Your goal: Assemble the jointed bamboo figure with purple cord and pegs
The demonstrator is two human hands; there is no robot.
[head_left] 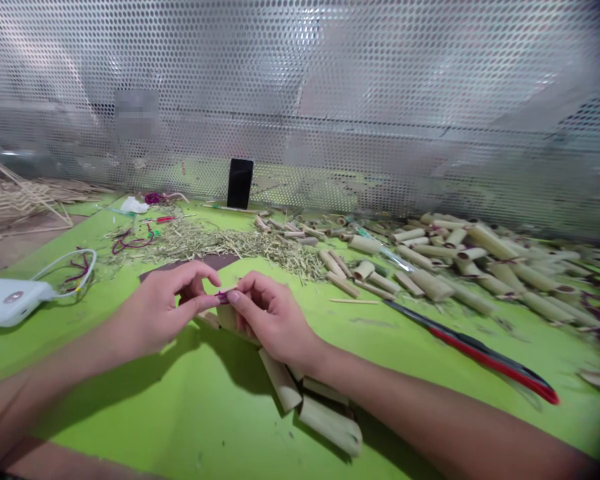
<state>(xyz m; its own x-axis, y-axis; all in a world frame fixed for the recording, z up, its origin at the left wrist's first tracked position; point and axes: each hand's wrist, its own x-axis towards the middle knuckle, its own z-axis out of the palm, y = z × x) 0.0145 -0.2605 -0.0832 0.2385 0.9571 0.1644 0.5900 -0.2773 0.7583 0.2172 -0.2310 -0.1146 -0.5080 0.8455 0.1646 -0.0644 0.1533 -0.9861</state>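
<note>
Both my hands meet at the middle of the green table. My left hand pinches a thin purple string between thumb and forefinger. My right hand pinches the same string from the other side and also holds a pale bamboo tube section under its fingers. Three more bamboo tube sections lie side by side under my right wrist.
A large heap of bamboo tubes covers the right side. Red-and-black long scissors lie at right. Straw shavings and purple string scraps lie behind my hands. A white power bank sits left; a black phone leans on the perforated wall.
</note>
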